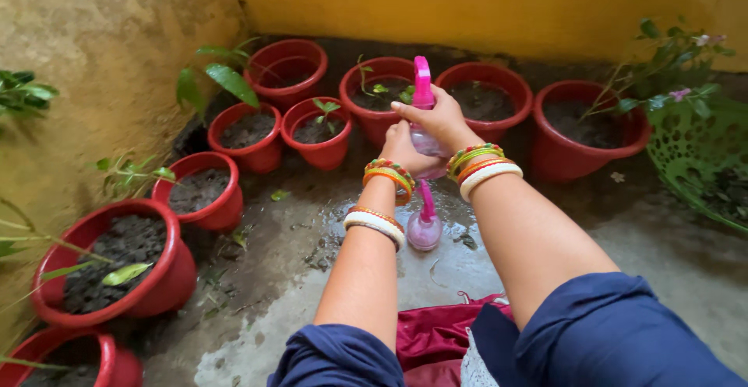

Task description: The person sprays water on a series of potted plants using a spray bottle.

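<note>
My right hand grips a clear spray bottle with a pink trigger head, held upright in front of me. My left hand cups the underside of the same bottle. Both wrists wear several coloured bangles. A second, smaller pink-topped spray bottle stands on the wet concrete floor just below my left wrist. Right behind the held bottle is a red pot with a small green seedling in dark soil.
Several red plastic pots of soil curve from the near left round to the back right, against ochre walls. A green lattice basket with a flowering plant sits at right. Maroon cloth lies at my knees.
</note>
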